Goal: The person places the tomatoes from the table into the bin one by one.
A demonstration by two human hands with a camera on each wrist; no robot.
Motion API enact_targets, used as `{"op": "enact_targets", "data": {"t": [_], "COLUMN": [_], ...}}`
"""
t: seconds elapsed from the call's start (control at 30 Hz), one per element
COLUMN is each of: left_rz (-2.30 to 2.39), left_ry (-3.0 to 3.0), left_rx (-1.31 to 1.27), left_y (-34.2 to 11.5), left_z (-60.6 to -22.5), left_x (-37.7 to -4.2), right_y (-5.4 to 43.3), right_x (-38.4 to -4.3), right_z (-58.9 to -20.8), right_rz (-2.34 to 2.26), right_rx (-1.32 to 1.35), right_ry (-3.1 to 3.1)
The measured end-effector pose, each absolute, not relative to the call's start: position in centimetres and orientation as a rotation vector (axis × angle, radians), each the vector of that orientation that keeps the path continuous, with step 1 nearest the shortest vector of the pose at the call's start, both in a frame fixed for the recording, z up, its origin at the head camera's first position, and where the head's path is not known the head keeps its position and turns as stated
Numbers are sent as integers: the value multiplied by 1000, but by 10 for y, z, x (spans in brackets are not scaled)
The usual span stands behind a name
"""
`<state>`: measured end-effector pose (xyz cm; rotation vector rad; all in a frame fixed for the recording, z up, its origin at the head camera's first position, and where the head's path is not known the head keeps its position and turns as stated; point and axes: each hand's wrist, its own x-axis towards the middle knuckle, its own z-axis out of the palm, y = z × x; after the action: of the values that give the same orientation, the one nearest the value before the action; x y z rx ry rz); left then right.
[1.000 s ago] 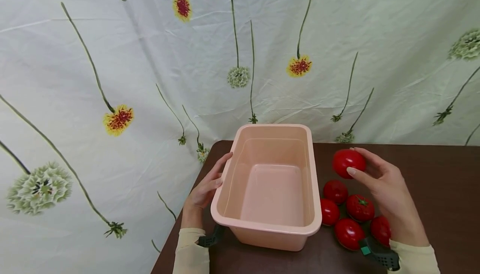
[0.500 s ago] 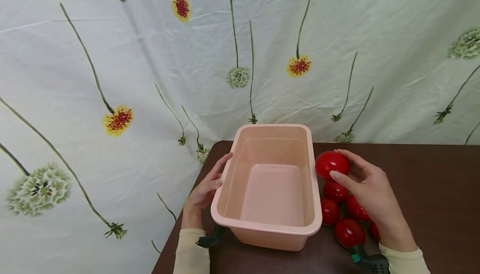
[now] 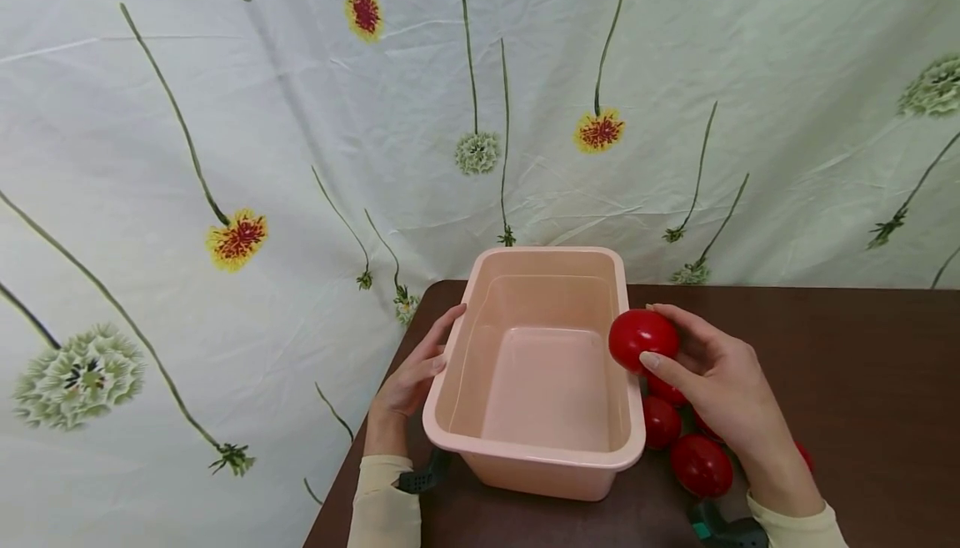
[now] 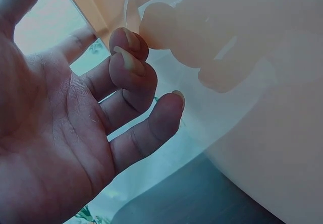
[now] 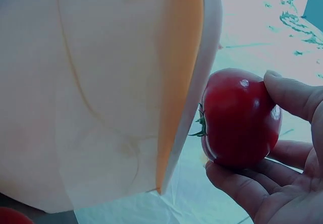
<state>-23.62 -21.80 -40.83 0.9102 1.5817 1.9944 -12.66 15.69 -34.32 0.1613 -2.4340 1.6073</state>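
In the head view a pink plastic basin [image 3: 536, 458] stands on the dark table. My left hand [image 3: 411, 377] rests against its left side, fingertips at the rim; in the left wrist view that hand [image 4: 70, 128] has loosely bent fingers beside the wall. My right hand [image 3: 723, 381] holds a red tomato [image 3: 642, 339] between thumb and fingers, over the basin's right rim. The right wrist view shows this tomato [image 5: 239, 118] beside the rim, its green calyx facing the basin. Several more tomatoes [image 3: 701, 465] lie right of the basin, partly hidden by the right hand.
A white cloth [image 3: 420, 98] printed with flowers hangs behind and to the left of the table [image 3: 885, 381]. The basin's floor [image 3: 546, 389] is bare. A dark wrist device [image 3: 726, 527] sits at the right sleeve, close to the lowest tomatoes.
My right hand has carried the tomato leftward, from above the other tomatoes to the basin's right rim. My left hand and the basin have stayed in place.
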Motion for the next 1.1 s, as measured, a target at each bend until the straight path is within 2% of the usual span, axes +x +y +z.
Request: {"op": "enact_targets", "data": {"t": [0.37, 0.77, 1.1], "left_rz": [2000, 2001, 2001], "left_ry": [1591, 1567, 1601], "left_rx": [892, 906, 888], "left_y": [-219, -218, -220], "left_z": [-409, -410, -415], "left_x": [-235, -235, -238], "right_y": [138, 128, 129], "right_x": [-121, -124, -124], "right_z": [-344, -354, -353], "right_rz": [1530, 1236, 1261], "right_rx": [295, 427, 448], "right_ry": [-2437, -2414, -2435]}}
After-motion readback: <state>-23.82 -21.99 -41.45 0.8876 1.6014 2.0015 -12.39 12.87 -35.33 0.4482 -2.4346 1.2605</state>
